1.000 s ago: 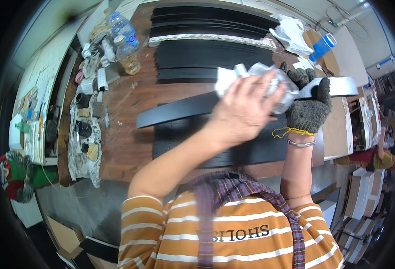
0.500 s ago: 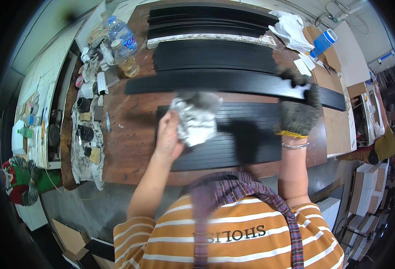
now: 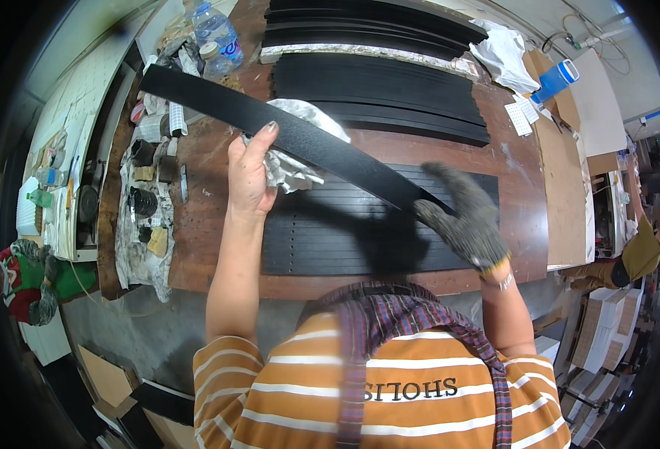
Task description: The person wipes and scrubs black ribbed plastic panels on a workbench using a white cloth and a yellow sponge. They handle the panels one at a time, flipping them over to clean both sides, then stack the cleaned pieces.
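Left grip first: from the head camera, the bare left hand (image 3: 251, 173) is clenched round a crumpled white rag (image 3: 294, 153), pressing it against a long black strip (image 3: 292, 138) that slants above the bench (image 3: 210, 247). Its right end meets the gloved right hand (image 3: 465, 221), whose fingers are spread; whether that grip is closed on the strip I cannot tell. I'd judge the strip light and fairly stiff, since it spans both hands without sagging, but smooth enough to slip, so hold near each end. More black strips (image 3: 375, 82) lie stacked behind, water bottles (image 3: 218, 41) to the left.
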Tool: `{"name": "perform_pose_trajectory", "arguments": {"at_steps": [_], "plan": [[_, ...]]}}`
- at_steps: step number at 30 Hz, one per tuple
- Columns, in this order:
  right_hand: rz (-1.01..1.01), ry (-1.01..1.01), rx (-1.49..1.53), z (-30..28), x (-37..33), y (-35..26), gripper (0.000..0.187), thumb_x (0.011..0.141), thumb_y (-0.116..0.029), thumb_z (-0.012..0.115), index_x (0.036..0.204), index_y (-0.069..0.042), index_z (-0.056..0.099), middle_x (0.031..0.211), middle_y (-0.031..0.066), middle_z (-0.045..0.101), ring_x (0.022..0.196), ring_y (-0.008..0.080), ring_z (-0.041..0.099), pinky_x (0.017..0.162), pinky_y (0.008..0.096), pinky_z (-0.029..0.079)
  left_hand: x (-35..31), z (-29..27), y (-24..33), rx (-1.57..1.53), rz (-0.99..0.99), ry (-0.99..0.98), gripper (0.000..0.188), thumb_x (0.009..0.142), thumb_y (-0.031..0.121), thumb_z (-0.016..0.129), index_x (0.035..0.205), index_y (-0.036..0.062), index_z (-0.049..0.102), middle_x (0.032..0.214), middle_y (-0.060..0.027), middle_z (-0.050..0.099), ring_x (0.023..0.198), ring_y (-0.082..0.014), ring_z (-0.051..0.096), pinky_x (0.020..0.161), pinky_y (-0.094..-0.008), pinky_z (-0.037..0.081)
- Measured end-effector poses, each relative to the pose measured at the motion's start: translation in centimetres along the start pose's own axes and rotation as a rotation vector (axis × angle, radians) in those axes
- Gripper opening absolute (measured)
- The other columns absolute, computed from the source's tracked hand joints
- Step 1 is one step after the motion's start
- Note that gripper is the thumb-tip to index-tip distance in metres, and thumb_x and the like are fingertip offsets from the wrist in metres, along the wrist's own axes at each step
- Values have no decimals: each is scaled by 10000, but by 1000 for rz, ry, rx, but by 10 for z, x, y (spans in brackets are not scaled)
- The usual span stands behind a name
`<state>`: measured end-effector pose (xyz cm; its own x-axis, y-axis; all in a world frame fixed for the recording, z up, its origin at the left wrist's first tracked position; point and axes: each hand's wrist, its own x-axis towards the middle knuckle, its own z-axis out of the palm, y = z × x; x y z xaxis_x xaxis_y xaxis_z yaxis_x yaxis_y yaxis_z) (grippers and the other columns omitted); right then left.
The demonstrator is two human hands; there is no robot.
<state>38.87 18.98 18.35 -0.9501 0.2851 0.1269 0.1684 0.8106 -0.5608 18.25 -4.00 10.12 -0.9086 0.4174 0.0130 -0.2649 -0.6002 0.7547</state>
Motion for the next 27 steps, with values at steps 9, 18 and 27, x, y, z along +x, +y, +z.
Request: {"name": "perform_pose_trajectory", "arguments": {"at_steps": [9,18,27], "plan": [[215,-15,252,54,-4,8,308,947,-287,653,822,-6,678,594,119,606,540,206,612,537,353,461,-18,38,12,268,358,110,254,1084,158,419,1226,-15,537,1004,-81,677,790,-149,684,702,-273,579],[-2,223,-14,61,-16,-6,298,897,-257,697,1064,-10,693,951,202,701,892,404,648,794,473,506,-18,49,-41,833,482,-142,322,781,-5,785,1101,26,757,1099,-64,557,1028,-176,577,877,-294,506],[136,71,7,58,-18,-14,308,918,-267,679,1081,-6,694,972,213,692,923,408,640,816,472,502,-58,71,-59,920,694,-112,255,756,-66,658,997,-13,591,1049,-168,508,999,-323,567,899,-403,480]]}}
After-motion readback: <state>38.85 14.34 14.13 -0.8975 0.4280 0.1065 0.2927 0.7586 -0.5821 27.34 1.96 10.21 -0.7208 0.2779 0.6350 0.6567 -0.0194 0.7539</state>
